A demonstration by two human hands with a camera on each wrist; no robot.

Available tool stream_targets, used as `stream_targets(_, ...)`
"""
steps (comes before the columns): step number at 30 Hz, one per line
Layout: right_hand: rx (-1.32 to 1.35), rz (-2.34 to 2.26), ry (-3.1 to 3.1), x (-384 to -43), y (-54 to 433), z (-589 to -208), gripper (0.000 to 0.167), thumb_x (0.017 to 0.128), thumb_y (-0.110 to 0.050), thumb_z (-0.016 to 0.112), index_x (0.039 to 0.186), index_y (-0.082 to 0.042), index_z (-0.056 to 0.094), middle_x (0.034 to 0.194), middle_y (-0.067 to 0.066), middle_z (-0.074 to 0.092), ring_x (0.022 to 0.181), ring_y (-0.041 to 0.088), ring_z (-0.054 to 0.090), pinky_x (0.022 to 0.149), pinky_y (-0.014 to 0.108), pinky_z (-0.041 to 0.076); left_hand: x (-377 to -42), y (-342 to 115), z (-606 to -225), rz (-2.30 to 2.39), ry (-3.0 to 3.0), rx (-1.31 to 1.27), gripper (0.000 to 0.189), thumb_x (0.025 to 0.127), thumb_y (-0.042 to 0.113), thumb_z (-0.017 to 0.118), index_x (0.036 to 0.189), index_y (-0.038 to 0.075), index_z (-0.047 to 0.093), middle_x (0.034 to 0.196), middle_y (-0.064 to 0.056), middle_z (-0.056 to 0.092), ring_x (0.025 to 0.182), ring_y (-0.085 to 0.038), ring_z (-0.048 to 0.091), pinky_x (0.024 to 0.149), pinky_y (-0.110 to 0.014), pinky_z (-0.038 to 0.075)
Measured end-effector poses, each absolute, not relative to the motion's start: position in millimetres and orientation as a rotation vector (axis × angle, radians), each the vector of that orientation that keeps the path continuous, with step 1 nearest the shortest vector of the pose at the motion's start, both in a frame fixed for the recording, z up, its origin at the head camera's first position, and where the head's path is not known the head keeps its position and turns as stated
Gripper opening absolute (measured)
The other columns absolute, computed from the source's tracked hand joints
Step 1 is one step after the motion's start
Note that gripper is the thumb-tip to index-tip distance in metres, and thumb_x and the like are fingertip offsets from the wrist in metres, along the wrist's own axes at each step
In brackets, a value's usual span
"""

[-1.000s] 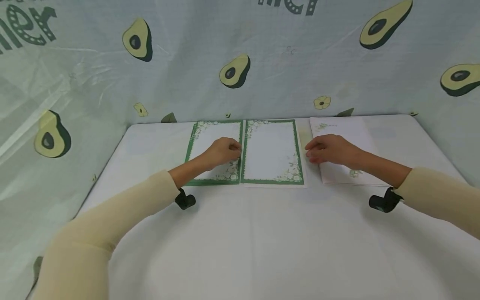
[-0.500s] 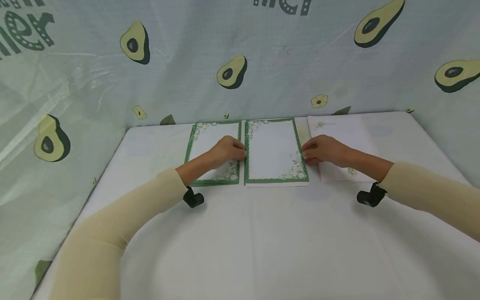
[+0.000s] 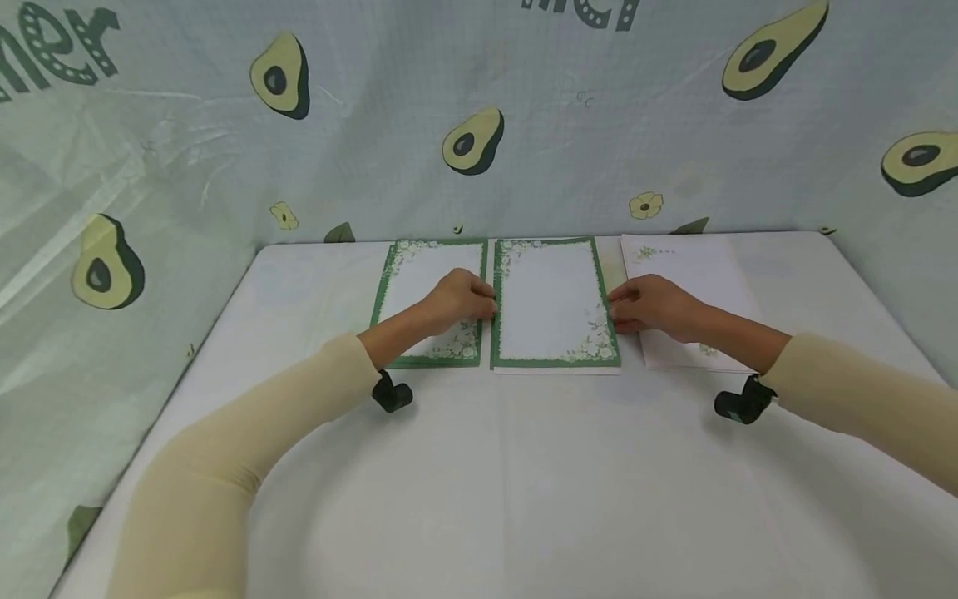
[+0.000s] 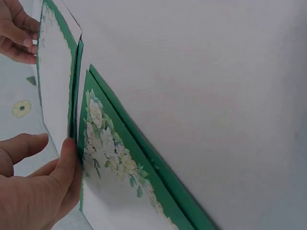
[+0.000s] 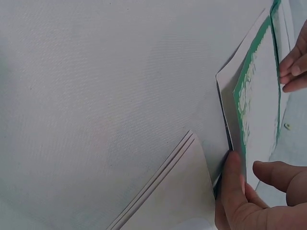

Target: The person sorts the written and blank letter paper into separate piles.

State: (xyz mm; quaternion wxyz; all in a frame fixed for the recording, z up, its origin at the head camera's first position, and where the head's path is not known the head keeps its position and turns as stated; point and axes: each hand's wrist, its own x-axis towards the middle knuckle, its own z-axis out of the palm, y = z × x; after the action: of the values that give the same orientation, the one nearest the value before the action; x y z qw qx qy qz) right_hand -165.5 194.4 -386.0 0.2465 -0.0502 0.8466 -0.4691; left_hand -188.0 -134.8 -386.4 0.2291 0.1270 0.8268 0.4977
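A middle stack of paper sheets (image 3: pixel 554 304), the top one framed in green with white flowers, lies between my two hands. My left hand (image 3: pixel 460 304) touches its left edge with extended fingers, the thumb apart from them in the left wrist view. Against the right edge rest the fingers of my right hand (image 3: pixel 654 308); its thumb (image 5: pixel 273 172) stands off above the paper. In the right wrist view a white sheet (image 5: pixel 228 91) sticks out from beneath the green-bordered one. Part of another green-bordered stack (image 4: pixel 115 158) lies under my left hand and wrist.
To the right lies a stack of pale sheets (image 3: pixel 692 270) with a small floral print, partly below my right forearm. A white cloth covers the table (image 3: pixel 524 482). Behind it hangs a curtain (image 3: pixel 374 166) with avocado prints.
Both hands have come in to the sides of the middle stack, the left moving right. The stack's top sheet has shifted slightly right and its edges now line up more closely.
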Motion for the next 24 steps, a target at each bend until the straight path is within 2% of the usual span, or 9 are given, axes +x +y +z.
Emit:
stream_targets(8, -0.164, -1.321, 2.303, -166, 195, -386, 0.044, 0.103, -0.004, 0.056, 0.140, 0.017, 0.043, 0.122, 0.024, 0.056, 0.095, 0.016, 0.068, 0.085, 0.028, 0.062, -183, -130, -371, 1.406, 2.237, 0.236, 0.044, 0.101, -0.002, 0.058, 0.141, -0.016, 0.047, 0.142, -0.029, 0.054, 0.128, -0.038, 0.058, 0.108, -0.041, 0.051)
stream_targets(16, -0.182, -1.311, 2.393, -162, 191, -386, 0.042, 0.104, -0.009, 0.058, 0.139, 0.013, 0.048, 0.119, 0.022, 0.059, 0.094, 0.018, 0.069, 0.084, 0.029, 0.062, -180, -129, -372, 1.449, 2.218, 0.210, 0.042, 0.101, -0.006, 0.057, 0.141, -0.016, 0.048, 0.140, -0.030, 0.054, 0.126, -0.040, 0.059, 0.106, -0.040, 0.053)
stream_targets(20, -0.164, -1.321, 2.484, -159, 188, -383, 0.042, 0.103, -0.013, 0.061, 0.137, 0.010, 0.053, 0.120, 0.021, 0.062, 0.093, 0.015, 0.068, 0.086, 0.027, 0.061, -178, -128, -371, 1.510, 2.205, 0.235, 0.042, 0.100, -0.006, 0.058, 0.140, -0.016, 0.050, 0.140, -0.031, 0.055, 0.126, -0.041, 0.059, 0.105, -0.041, 0.054)
stream_targets(24, -0.134, -1.408, 2.491, -159, 185, -381, 0.039, 0.102, -0.012, 0.063, 0.135, 0.008, 0.056, 0.123, 0.023, 0.064, 0.088, 0.009, 0.069, 0.087, 0.026, 0.061, -177, -126, -376, 1.646, 2.147, 0.181, 0.037, 0.099, -0.006, 0.061, 0.134, -0.014, 0.056, 0.132, -0.028, 0.061, 0.116, -0.037, 0.067, 0.100, -0.036, 0.057)
